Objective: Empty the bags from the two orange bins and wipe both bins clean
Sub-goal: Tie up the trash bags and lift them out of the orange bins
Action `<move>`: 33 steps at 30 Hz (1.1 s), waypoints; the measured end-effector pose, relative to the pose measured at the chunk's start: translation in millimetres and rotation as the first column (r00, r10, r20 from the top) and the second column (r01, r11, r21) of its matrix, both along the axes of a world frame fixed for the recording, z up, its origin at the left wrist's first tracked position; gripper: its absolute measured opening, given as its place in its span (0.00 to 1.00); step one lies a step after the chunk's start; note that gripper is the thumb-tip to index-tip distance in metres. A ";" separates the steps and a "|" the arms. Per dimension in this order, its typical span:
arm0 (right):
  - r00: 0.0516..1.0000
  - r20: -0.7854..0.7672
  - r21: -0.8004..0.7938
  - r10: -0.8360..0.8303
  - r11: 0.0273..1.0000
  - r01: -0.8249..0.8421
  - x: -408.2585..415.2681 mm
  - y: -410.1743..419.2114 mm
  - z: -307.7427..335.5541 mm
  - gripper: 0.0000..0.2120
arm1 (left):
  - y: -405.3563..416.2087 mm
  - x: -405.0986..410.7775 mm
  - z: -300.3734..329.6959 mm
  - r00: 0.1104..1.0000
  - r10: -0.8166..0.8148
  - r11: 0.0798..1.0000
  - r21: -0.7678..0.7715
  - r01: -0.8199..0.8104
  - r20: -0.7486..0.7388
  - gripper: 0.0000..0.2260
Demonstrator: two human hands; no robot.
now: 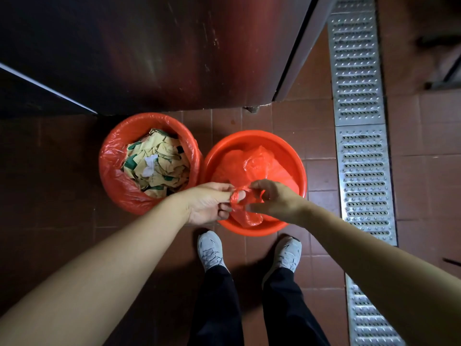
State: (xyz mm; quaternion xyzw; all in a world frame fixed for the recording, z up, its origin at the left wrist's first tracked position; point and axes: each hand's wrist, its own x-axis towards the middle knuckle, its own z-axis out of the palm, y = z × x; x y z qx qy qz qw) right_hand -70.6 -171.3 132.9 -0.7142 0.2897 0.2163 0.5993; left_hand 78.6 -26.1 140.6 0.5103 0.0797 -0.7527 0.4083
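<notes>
Both hands are on the neck of the red bag (pixel 252 168) in the right orange bin (pixel 254 182) — left hand (pixel 208 203) pinching the twisted plastic between thumb and fingertips, right hand (pixel 274 199) curled round the other side of it, fingers hooked in. Looks like the knot-tying step. My advice: keep the twist tight and pull the loop through close to the neck before lifting, thin plastic like this probably tears if you yank it. The bag sits inside the bin, bunched up. Just beside it on the left, the other orange bin (pixel 149 162) has its liner over the rim and is full of crumpled paper waste (pixel 157 162) — not touched yet. Both are on the tiled floor (pixel 62 171).
</notes>
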 end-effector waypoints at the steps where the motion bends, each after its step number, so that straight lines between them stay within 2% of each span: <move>1: 1.000 -0.015 -0.036 -0.003 0.999 0.003 -2.2 -2.4 -2.7 0.13 | 0.8 1.5 -3.7 0.998 0.002 1.000 0.018 -0.003 0.058 0.11; 3: 0.999 -0.037 -0.072 -0.013 0.997 0.010 -9.9 -8.7 -7.7 0.04 | 4.4 8.1 -11.1 0.985 0.007 0.999 0.039 -0.013 0.170 0.14; 5: 0.992 -0.081 -0.170 0.092 0.980 -0.105 -25.5 -18.2 -10.5 0.06 | 12.5 21.4 -17.8 0.964 0.046 0.994 0.084 -0.070 0.261 0.12; 7: 0.937 -0.171 -0.333 0.304 0.877 -0.345 -43.9 -28.9 -11.9 0.07 | 19.6 38.2 -24.1 0.933 0.058 0.970 0.199 -0.136 0.355 0.12; 9: 0.892 -0.231 -0.424 0.389 0.785 -0.452 -55.1 -34.4 -14.8 0.10 | 19.9 41.5 -29.2 0.911 0.079 0.934 0.289 -0.209 0.405 0.13; 11: 0.910 -0.247 -0.393 0.334 0.824 -0.409 -50.2 -34.5 -12.9 0.11 | 10.2 36.8 -33.6 0.899 0.236 0.901 0.263 -0.344 0.370 0.10; 13: 0.943 -0.220 -0.321 0.249 0.894 -0.311 -40.8 -31.7 -11.2 0.15 | -1.2 30.6 -33.5 0.878 0.398 0.862 0.219 -0.457 0.265 0.09; 14: 0.945 -0.200 -0.327 0.259 0.891 -0.314 -39.7 -30.1 -11.9 0.17 | -5.0 30.0 -32.1 0.861 0.461 0.837 0.217 -0.502 0.213 0.10; 15: 0.933 -0.181 -0.380 0.310 0.853 -0.357 -41.2 -29.3 -12.8 0.19 | -6.2 31.8 -31.7 0.836 0.520 0.804 0.232 -0.548 0.174 0.12; 16: 0.904 -0.179 -0.467 0.389 0.775 -0.426 -45.7 -28.4 -13.0 0.20 | -6.0 34.5 -32.5 0.810 0.568 0.767 0.261 -0.586 0.146 0.14; 18: 0.809 -0.224 -0.631 0.544 0.551 -0.546 -62.7 -28.8 -15.3 0.22 | -1.7 39.4 -33.5 0.801 0.588 0.742 0.319 -0.589 0.112 0.16; 19: 0.767 -0.251 -0.666 0.591 0.470 -0.580 -73.9 -31.1 -17.9 0.22 | 1.4 41.0 -34.4 0.824 0.556 0.756 0.344 -0.557 0.114 0.17; 21: 0.703 -0.302 -0.672 0.643 0.379 -0.636 -93.9 -39.7 -22.2 0.21 | 8.3 43.0 -36.3 0.876 0.462 0.789 0.386 -0.478 0.141 0.19; 23: 0.679 -0.318 -0.689 0.662 0.331 -0.645 -105.9 -47.4 -24.8 0.20 | 12.8 43.2 -38.8 0.907 0.378 0.809 0.409 -0.422 0.187 0.20; 26: 0.671 -0.355 -0.692 0.651 0.300 -0.657 -105.4 -52.4 -26.3 0.21 | 11.9 42.0 -42.8 0.908 0.332 0.818 0.402 -0.412 0.256 0.20; 30: 0.678 -0.424 -0.641 0.600 0.331 -0.693 -92.2 -53.6 -20.9 0.20 | 0.0 36.4 -42.6 0.894 0.304 0.853 0.324 -0.410 0.330 0.20; 32: 0.741 -0.389 -0.643 0.547 0.415 -0.644 -83.9 -52.9 -16.4 0.16 | -7.0 30.2 -41.3 0.877 0.293 0.871 0.271 -0.409 0.382 0.18; 33: 0.796 -0.343 -0.637 0.499 0.499 -0.587 -79.0 -51.9 -14.7 0.14 | -9.9 25.8 -41.2 0.863 0.276 0.884 0.241 -0.401 0.424 0.17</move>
